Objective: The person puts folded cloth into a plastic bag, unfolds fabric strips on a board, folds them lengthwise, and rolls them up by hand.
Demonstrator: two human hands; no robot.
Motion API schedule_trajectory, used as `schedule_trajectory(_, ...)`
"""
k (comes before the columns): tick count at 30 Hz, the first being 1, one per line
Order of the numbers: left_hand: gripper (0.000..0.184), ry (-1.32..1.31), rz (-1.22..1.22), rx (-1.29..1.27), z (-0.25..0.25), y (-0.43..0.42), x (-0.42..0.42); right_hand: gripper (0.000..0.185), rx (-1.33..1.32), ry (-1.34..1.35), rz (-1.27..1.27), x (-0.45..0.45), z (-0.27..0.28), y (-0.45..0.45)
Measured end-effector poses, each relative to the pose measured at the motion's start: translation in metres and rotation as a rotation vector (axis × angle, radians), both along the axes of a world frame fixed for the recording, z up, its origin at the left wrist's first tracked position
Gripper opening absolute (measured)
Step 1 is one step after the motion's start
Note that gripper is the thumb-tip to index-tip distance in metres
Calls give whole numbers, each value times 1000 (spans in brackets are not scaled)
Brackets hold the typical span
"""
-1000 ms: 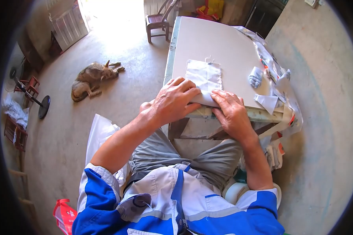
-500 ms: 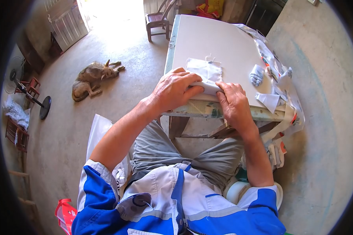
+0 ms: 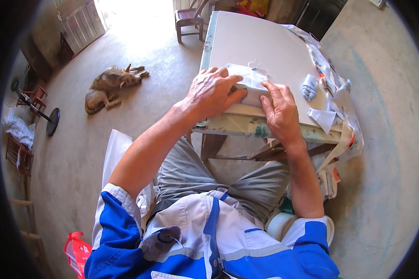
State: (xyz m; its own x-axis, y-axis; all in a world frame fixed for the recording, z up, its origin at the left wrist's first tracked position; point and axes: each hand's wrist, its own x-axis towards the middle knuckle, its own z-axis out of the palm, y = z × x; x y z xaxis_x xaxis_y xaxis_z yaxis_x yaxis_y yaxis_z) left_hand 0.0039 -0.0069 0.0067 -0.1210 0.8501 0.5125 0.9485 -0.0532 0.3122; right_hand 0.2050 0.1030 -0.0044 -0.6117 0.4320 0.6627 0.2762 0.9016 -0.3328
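Note:
A small white piece of cloth [image 3: 253, 97] lies near the front edge of the white-topped table [image 3: 260, 39], its near part folded or raised between my hands. My left hand [image 3: 214, 91] grips the cloth's left end between thumb and fingers. At the right end, my right hand [image 3: 282, 109] pinches it, the forefinger on top and the thumb on the near side. Loose threads stick out at the cloth's far edge. My fingers hide both ends of the fold.
White fabric scraps [image 3: 322, 119] and a small grey-white roll [image 3: 309, 87] lie on the table's right side, with more strips hanging over that edge. A dog [image 3: 111, 88] lies on the floor at left, near a standing fan [image 3: 53, 122]. A chair [image 3: 189, 19] stands behind the table.
Both hands have shifted slightly, and more of the cloth's near face shows between them. Less of its far part is visible. The whole view has tilted a little.

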Motion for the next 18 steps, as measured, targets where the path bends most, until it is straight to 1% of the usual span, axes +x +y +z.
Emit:
schedule_trajectory(2, 34, 51, 59, 194, -10, 5, 2, 28, 114, -42, -26, 0, 2, -1)
schedule_trajectory(3, 33, 71, 9, 216, -11, 6, 1, 27, 171, -62, -39, -1, 3, -1)
schedule_trajectory(5, 33, 113, -99, 260, -12, 6, -1, 28, 139, -152, 0, -2, -3, 4)
schedule_trajectory(8, 32, 21, -205, 131, -16, 1, -7, 33, 112, -249, 23, 4, -1, 6)
schedule_trajectory(12, 34, 13, -171, 134, -9, -10, 2, 45, 121, -312, 49, 7, 11, -4)
schedule_trajectory(15, 36, -8, -192, 160, -12, -19, 4, 56, 98, -353, 74, 17, 14, -12)
schedule_trajectory(16, 40, -9, -200, 157, -12, -24, 6, 57, 96, -359, 80, 20, 15, -18)
schedule_trajectory(18, 41, 7, -206, 144, -12, -32, 9, 55, 115, -371, 70, 27, 15, -25)
